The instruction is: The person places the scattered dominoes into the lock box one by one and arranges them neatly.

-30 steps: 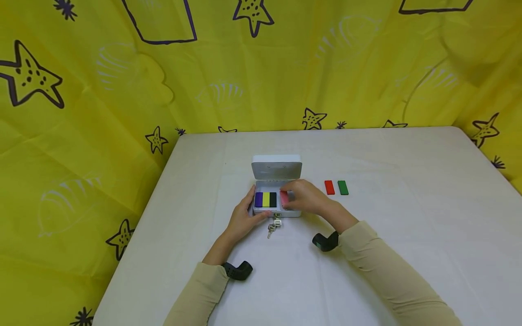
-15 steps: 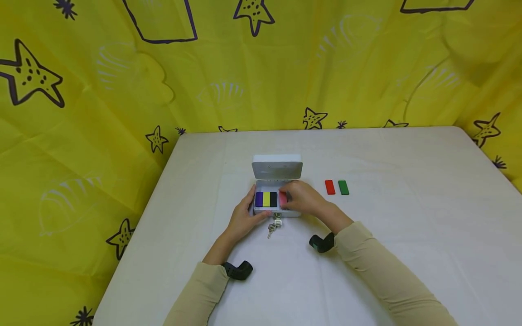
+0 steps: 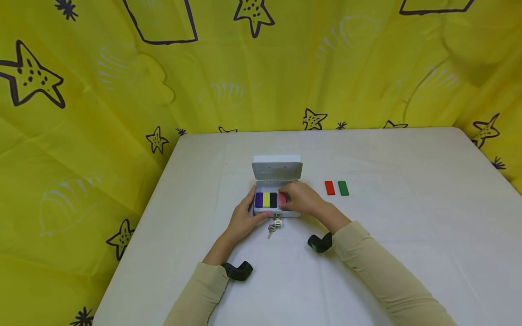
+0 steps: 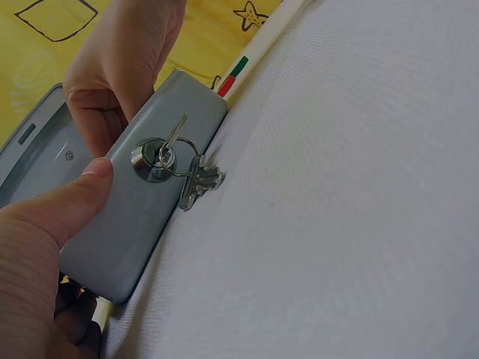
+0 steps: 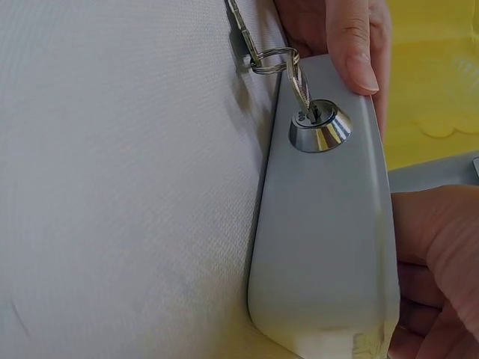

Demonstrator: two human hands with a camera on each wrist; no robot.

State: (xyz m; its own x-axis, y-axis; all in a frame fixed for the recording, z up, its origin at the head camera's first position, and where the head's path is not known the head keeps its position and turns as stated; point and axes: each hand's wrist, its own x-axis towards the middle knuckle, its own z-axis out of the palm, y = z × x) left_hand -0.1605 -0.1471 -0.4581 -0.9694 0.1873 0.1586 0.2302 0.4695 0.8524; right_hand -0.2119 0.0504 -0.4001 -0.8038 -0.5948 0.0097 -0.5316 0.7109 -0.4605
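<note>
A small pale metal cash box (image 3: 277, 171) stands on the table with its lid raised. My left hand (image 3: 241, 219) holds its left side, thumb on the front edge. Inside, purple (image 3: 258, 199), yellow (image 3: 266, 199) and black blocks (image 3: 273, 199) lie side by side at the left. To their right my right hand (image 3: 305, 199) reaches into the box and pinches a pink block (image 3: 281, 200), partly covered by the fingers. In the left wrist view, a key sits in the front lock (image 4: 144, 158), and more keys (image 4: 198, 183) dangle from its ring.
Right of the box, a red block (image 3: 330, 188) and a green block (image 3: 343, 188) lie on the white table (image 3: 391, 190). A yellow patterned cloth (image 3: 277, 77) hangs behind the table and along its sides.
My right hand and the pink block have shifted slightly left, closer to the black block, and the right forearm has come left too. My left hand and the box stay put.
</note>
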